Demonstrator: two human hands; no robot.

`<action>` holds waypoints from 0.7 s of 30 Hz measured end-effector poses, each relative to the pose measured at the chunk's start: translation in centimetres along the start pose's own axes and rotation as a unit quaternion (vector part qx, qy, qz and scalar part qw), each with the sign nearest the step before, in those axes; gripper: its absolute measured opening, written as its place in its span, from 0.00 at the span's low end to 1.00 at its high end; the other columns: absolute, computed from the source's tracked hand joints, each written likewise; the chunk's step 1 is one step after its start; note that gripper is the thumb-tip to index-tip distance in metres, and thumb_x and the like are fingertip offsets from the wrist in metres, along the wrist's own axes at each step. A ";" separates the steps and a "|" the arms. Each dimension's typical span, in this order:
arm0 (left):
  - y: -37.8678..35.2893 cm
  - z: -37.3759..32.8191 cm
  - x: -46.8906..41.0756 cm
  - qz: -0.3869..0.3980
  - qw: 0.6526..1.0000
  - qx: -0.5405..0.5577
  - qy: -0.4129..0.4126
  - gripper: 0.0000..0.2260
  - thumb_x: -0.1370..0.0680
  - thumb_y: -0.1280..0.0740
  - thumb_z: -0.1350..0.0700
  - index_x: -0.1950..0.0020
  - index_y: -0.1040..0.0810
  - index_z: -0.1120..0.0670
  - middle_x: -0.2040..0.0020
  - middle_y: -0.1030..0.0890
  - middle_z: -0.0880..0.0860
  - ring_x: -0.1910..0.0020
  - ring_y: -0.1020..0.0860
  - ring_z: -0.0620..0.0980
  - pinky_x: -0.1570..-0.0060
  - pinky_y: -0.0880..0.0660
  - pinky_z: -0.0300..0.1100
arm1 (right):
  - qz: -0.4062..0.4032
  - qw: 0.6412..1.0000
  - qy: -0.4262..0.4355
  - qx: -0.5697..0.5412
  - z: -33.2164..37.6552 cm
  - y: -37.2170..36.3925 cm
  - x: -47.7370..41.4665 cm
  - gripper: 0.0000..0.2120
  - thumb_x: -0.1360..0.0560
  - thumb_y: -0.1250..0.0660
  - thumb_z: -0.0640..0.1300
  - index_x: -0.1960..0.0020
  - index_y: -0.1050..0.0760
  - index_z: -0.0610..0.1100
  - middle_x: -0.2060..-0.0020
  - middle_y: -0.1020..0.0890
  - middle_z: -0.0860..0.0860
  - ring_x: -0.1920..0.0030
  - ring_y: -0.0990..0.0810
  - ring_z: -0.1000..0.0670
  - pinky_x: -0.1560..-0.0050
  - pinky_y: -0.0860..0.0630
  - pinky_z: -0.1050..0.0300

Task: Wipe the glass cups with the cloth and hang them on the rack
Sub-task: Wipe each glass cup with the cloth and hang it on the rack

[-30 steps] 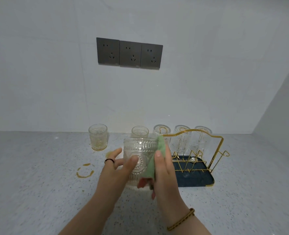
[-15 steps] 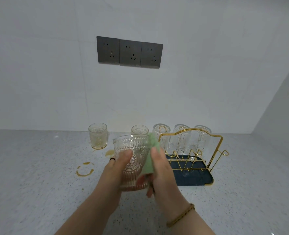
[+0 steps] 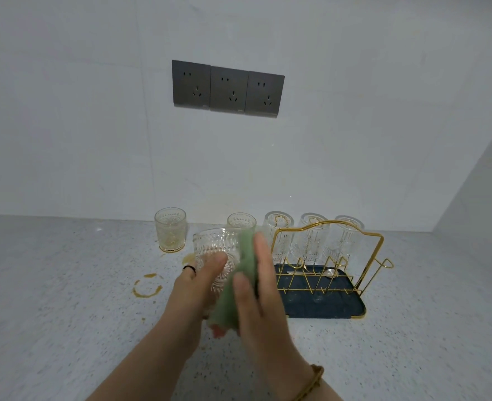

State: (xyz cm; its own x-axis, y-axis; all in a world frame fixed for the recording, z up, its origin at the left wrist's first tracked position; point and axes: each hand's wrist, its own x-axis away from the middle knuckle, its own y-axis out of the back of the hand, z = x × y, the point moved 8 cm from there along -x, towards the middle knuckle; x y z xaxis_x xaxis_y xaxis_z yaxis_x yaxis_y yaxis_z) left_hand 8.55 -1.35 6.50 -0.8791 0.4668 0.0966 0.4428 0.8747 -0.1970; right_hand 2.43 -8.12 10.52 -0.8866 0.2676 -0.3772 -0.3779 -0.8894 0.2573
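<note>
The right side of the held glass cup (image 3: 213, 247) is covered by the green cloth (image 3: 246, 256), and its lower part is largely hidden behind the left hand (image 3: 195, 287). The lower half of a standing cup (image 3: 242, 222) behind it is concealed, and both forearms (image 3: 158, 351) are cut off by the bottom edge.

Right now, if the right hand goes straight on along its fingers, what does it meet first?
Probably the leftmost hung cup on the rack, or the upright cup beside it; depth unclear.
</note>
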 end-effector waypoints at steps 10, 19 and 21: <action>1.1 1.0 -0.3 -0.035 0.999 0.025 0.021 0.57 0.52 0.28 0.26 0.31 0.33 0.58 0.33 0.28 0.63 0.36 0.29 0.67 0.37 0.34 0.66 | 0.055 0.964 -0.160 -0.205 -3.0 -0.1 -0.6 0.21 0.21 0.51 0.55 0.36 0.33 0.44 0.61 0.20 0.49 0.70 0.22 0.59 0.74 0.28 0.70; 0.0 -1.4 -0.1 -0.048 0.999 -0.007 -0.022 0.28 0.31 0.35 0.42 0.33 0.32 0.51 0.49 0.24 0.46 0.47 0.27 0.48 0.43 0.32 0.47 | -0.041 0.973 -0.142 -0.179 -2.8 1.6 -0.5 0.16 0.20 0.50 0.50 0.34 0.36 0.49 0.44 0.24 0.48 0.47 0.24 0.54 0.54 0.24 0.67; 0.4 -0.5 -0.2 -0.088 0.996 0.002 -0.013 0.25 0.26 0.36 0.46 0.32 0.34 0.52 0.51 0.22 0.49 0.49 0.24 0.52 0.41 0.29 0.52 | -0.074 0.979 -0.122 -0.143 -2.1 2.2 -0.7 0.17 0.21 0.48 0.46 0.32 0.39 0.51 0.42 0.26 0.52 0.44 0.25 0.56 0.45 0.25 0.62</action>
State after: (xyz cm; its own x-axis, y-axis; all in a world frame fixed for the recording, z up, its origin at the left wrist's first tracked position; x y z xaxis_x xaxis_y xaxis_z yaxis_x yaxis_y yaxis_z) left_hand 9.00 -0.97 6.93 -0.9475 0.3023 0.1040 0.2804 0.9421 -0.1838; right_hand 2.84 -11.01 9.50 -0.8781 0.4516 -0.1580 -0.4484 -0.8920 -0.0575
